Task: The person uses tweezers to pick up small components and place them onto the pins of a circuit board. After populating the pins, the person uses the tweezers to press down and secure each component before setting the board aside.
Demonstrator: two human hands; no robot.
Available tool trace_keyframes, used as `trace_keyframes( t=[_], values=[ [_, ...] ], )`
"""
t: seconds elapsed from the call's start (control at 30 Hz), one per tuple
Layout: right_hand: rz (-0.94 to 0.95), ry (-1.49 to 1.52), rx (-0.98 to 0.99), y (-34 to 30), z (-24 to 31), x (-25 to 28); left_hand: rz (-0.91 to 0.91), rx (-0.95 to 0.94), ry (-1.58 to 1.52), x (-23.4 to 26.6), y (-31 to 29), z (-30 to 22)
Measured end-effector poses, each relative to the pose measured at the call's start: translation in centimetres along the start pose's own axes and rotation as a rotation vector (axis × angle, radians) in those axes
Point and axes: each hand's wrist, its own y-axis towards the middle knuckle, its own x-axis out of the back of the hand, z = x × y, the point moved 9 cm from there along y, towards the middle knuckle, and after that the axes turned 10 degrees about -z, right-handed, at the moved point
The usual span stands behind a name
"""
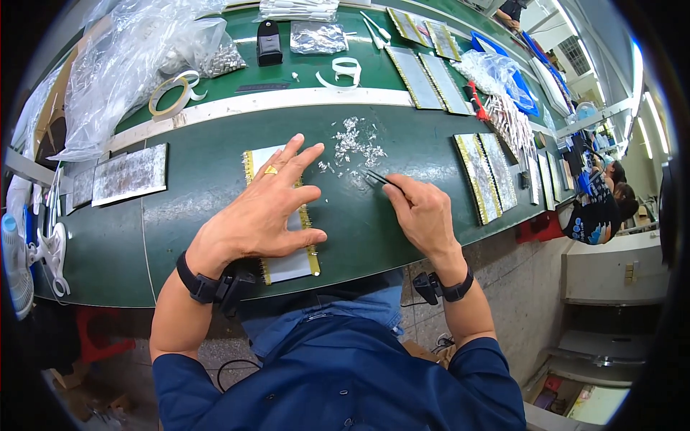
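My left hand (269, 208) lies flat, fingers spread, on a long white panel with gold-pinned edges (291, 264) on the green worktable (208, 187). A ring sits on one finger. To the right, my right hand (424, 212) is closed around black tweezers (379, 179), whose tips point toward a scatter of small silvery bits (353, 144) on the table just beyond the panel.
Finished panels (485, 176) lie at the right and a grey one (129, 174) at the left. Farther back are a tape roll (171, 95), clear plastic bags (129, 65), a black device (269, 43) and more panels (430, 79). Other people sit at the far right (600, 208).
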Motion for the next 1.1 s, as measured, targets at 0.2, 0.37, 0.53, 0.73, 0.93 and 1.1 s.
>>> trace_keyframes(
  t=[0.2, 0.37, 0.53, 0.73, 0.93, 1.1],
  values=[
    [-0.005, 0.022, -0.010, 0.6, -0.8, -0.1, 0.000, 0.001, -0.002, 0.0, 0.0, 0.0],
    [0.030, 0.013, -0.017, 0.9, -1.1, -0.4, 0.003, 0.002, -0.005, 0.1, 0.0, 0.0],
    [0.053, 0.022, -0.021, 1.2, -1.4, -0.5, 0.001, 0.001, -0.001, 0.2, 0.0, -0.1],
    [0.025, 0.061, 0.039, 1.3, -1.0, -0.2, -0.116, -0.026, -0.021, 1.2, 0.3, -0.5],
    [0.212, 0.280, -0.156, 0.9, 1.5, 0.1, -0.267, -0.040, -0.198, 2.4, 0.7, -0.7],
    [0.309, 0.384, -0.201, 0.7, 3.1, -0.3, -0.291, -0.049, -0.241, 2.7, 1.0, -0.9]
  ],
)
